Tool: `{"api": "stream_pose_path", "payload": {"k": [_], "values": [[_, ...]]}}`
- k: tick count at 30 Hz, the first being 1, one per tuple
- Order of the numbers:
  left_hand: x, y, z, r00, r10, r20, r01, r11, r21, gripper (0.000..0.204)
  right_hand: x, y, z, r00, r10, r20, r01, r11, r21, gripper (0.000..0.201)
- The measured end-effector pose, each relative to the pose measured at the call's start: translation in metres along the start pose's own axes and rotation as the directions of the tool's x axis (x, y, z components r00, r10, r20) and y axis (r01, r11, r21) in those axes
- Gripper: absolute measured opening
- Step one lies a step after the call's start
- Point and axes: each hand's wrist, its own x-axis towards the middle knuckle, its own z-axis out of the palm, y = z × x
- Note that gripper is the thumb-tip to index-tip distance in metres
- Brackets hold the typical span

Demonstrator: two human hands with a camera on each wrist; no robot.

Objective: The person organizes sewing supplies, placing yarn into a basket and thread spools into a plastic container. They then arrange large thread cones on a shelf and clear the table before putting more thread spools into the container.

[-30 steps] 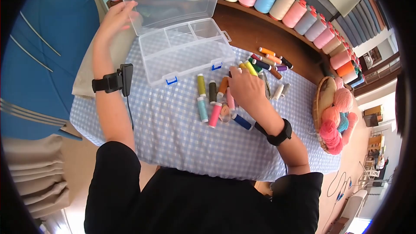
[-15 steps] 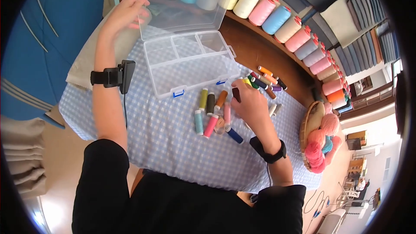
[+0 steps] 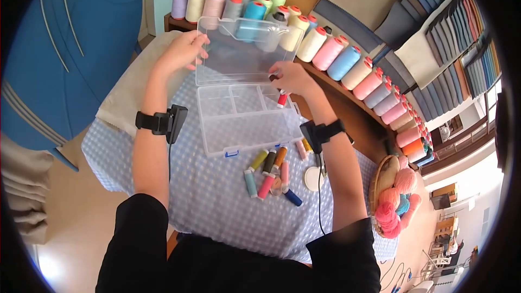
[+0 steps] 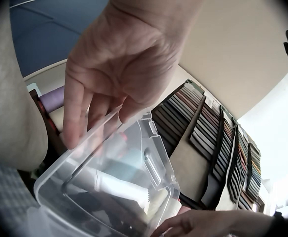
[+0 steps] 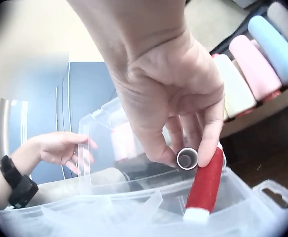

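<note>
My left hand (image 3: 183, 51) holds the left edge of the raised clear lid (image 3: 239, 57), fingers on both sides in the left wrist view. Below the lid stands a clear plastic box (image 3: 203, 130) with dividers. Over its back right compartment, my right hand (image 3: 297, 78) pinches a red thread spool (image 5: 205, 180), pointing down, and a dark spool (image 5: 187, 159) seen end-on. In front of the box lie a yellow-green spool (image 3: 259, 159), a brown-orange spool (image 3: 280, 157), a light blue spool (image 3: 250, 183), a pink spool (image 3: 266, 186) and a navy spool (image 3: 293, 197).
A white disc (image 3: 313, 178) lies right of the spools, near my right forearm. At the table's right edge sits a wicker basket (image 3: 374, 187) of yarn balls. Behind the box runs a shelf with cones of thread (image 3: 327, 53). Fabric swatches (image 3: 464, 30) hang behind it.
My right hand has left the spools on the table and come up over the box with the red and dark spools. My left hand stays at the lid, while the head view has tilted up.
</note>
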Motion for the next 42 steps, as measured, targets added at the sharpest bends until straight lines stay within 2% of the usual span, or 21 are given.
{"api": "stream_pose_path", "payload": {"k": [2,3,5,6,8,9,11,12,16,18,22,24,27,29,31,32,33,34,36,40,42], "values": [[-0.002,0.002,0.0,1.0,-0.015,0.008,0.015,1.0,0.007,0.035,-0.004,0.001,0.012,0.967,-0.21,-0.144,0.218,0.975,0.047,0.038],[-0.002,0.003,0.0,1.0,-0.018,0.005,0.018,1.0,-0.003,0.035,-0.006,0.004,0.013,0.968,-0.212,-0.136,0.219,0.975,0.04,0.038],[-0.004,0.004,0.0,1.0,-0.003,0.007,0.003,1.0,0.013,0.036,-0.02,-0.007,0.011,0.964,-0.117,-0.24,0.139,0.987,0.08,0.04],[-0.004,0.003,-0.001,1.0,-0.008,0.009,0.008,1.0,0.011,0.036,-0.025,-0.008,0.014,0.965,-0.114,-0.235,0.136,0.987,0.081,0.04],[-0.003,0.004,0.0,1.0,-0.019,0.0,0.019,1.0,0.019,0.037,-0.032,-0.008,0.02,0.981,0.057,-0.183,-0.015,0.975,0.223,0.04],[-0.002,0.004,0.001,1.0,-0.017,0.005,0.017,1.0,0.02,0.037,-0.033,-0.004,0.026,0.981,0.062,-0.185,-0.019,0.974,0.224,0.04],[-0.001,0.004,0.001,1.0,-0.029,0.005,0.029,0.999,0.025,0.036,-0.034,-0.003,0.037,0.957,-0.062,-0.283,0.051,0.998,-0.046,0.037],[-0.002,0.005,0.001,1.0,-0.026,0.006,0.026,0.999,0.027,0.036,-0.037,-0.003,0.039,0.952,-0.031,-0.306,-0.023,0.985,-0.172,0.035],[-0.006,0.007,0.0,1.0,-0.027,0.002,0.027,0.999,0.02,0.036,-0.038,-0.002,0.041,0.951,0.014,-0.31,-0.053,0.992,-0.118,0.032],[-0.006,0.006,0.0,1.0,-0.025,0.012,0.024,1.0,0.014,0.036,-0.041,-0.001,0.038,0.952,-0.023,-0.304,-0.083,0.94,-0.33,0.029],[-0.002,0.004,0.0,1.0,-0.026,0.001,0.026,0.999,0.019,0.036,-0.049,-0.008,0.03,0.921,-0.124,-0.369,0.0,0.948,-0.318,0.026],[-0.002,0.003,0.001,0.999,-0.04,0.008,0.04,0.999,0.016,0.036,-0.058,-0.013,0.032,0.968,-0.153,-0.197,0.066,0.919,-0.39,0.025],[-0.003,0.003,0.001,0.999,-0.028,0.015,0.028,0.999,0.038,0.036,-0.057,0.004,0.027,0.982,-0.135,-0.132,0.078,0.927,-0.367,0.029],[-0.005,0.004,-0.001,1.0,0.008,0.017,-0.008,1.0,0.03,0.036,-0.073,-0.017,0.021,0.982,-0.093,-0.165,0.031,0.938,-0.345,0.024],[-0.004,0.003,-0.001,1.0,0.0,0.028,-0.001,0.999,0.036,0.037,-0.097,-0.036,0.021,0.948,-0.203,-0.244,0.08,0.897,-0.434,0.019],[-0.004,0.003,-0.001,1.0,0.004,0.021,-0.005,0.999,0.036,0.037,-0.113,-0.04,0.027,0.915,-0.336,-0.222,0.221,0.881,-0.419,0.015],[-0.003,0.003,-0.001,1.0,0.008,0.016,-0.009,0.999,0.036,0.037,-0.128,-0.047,0.032,0.928,-0.371,-0.045,0.321,0.852,-0.414,0.015],[-0.001,0.001,-0.001,1.0,0.014,0.017,-0.015,0.999,0.045,0.038,-0.141,-0.053,0.038,0.908,-0.397,0.132,0.416,0.822,-0.389,0.015],[-0.002,0.0,0.0,1.0,0.016,0.012,-0.016,0.999,0.049,0.038,-0.157,-0.051,0.058,0.819,-0.539,0.195,0.572,0.752,-0.326,0.012],[0.002,-0.003,-0.001,1.0,0.026,0.006,-0.026,0.999,0.021,0.038,-0.166,-0.046,0.072,0.798,-0.566,0.205,0.589,0.664,-0.46,0.01],[0.002,-0.002,-0.001,1.0,0.023,0.003,-0.023,1.0,0.017,0.038,-0.162,-0.045,0.073,0.747,-0.618,0.243,0.645,0.588,-0.487,0.011]]}}
